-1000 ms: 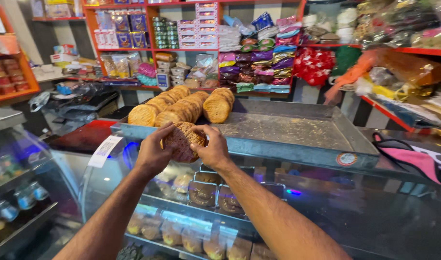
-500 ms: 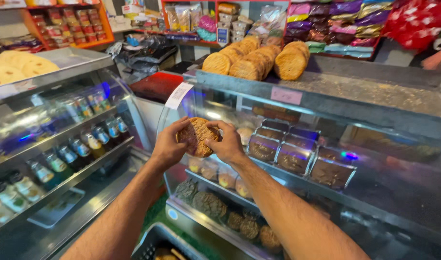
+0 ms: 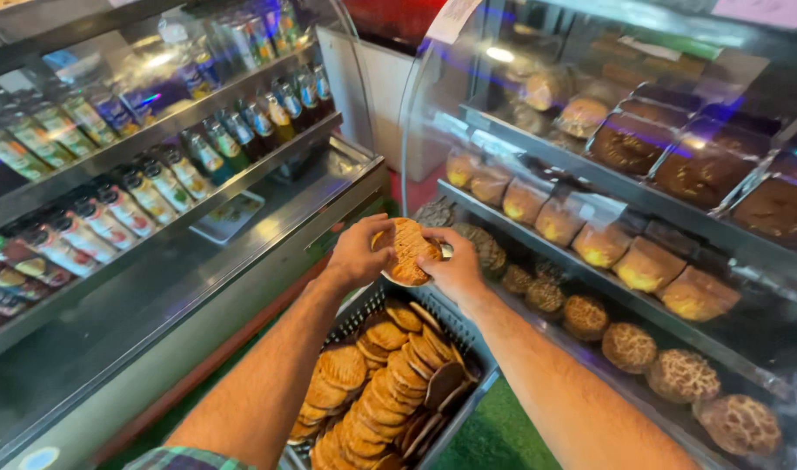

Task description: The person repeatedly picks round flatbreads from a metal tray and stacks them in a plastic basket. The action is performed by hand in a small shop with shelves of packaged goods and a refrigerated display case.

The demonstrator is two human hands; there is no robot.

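Hands meet over crate: left hand [image 3: 357, 254] and right hand [image 3: 455, 270] pinch a short stack of round flat biscuits [image 3: 409, 251] betw. fingers, above wire crate [image 3: 468, 393] of more biscuits. Stack count unclear; crate cut off at bottom edge. Glass display case [image 3: 607, 218] adj.; contents blurred by reflections.

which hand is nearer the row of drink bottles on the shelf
Left. The left hand holds the stack of round biscuits on the side toward the drink bottles; the right hand holds its far side, beside the pastry case.
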